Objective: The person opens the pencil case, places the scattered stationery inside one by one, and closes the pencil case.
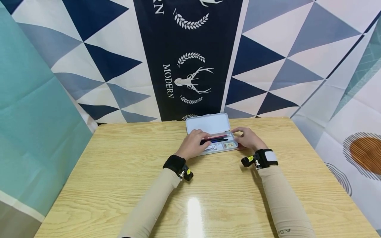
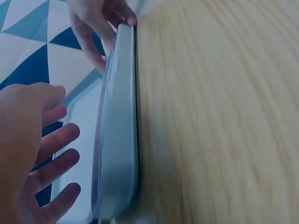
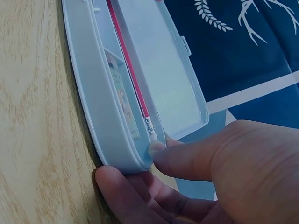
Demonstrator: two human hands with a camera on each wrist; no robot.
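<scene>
A pale blue pencil case (image 1: 218,150) lies on the table, its lid (image 1: 208,123) raised at the back. Inside are a red pencil (image 3: 128,60), dark pens (image 1: 218,140) and a small patterned block (image 3: 122,100) in a front compartment. My left hand (image 1: 191,143) reaches over the case's left part. In the left wrist view its fingers (image 2: 60,140) are spread apart and grip nothing. At the right end, my right hand (image 3: 219,163) pinches the case, thumb at the rim by the pencil's end, fingers against the outside.
The wooden table (image 1: 125,165) spreads in front of and to both sides of the case. A patterned cloth (image 1: 190,59) hangs behind the table's back edge, close to the raised lid. Teal cloth (image 1: 38,109) hangs at the left.
</scene>
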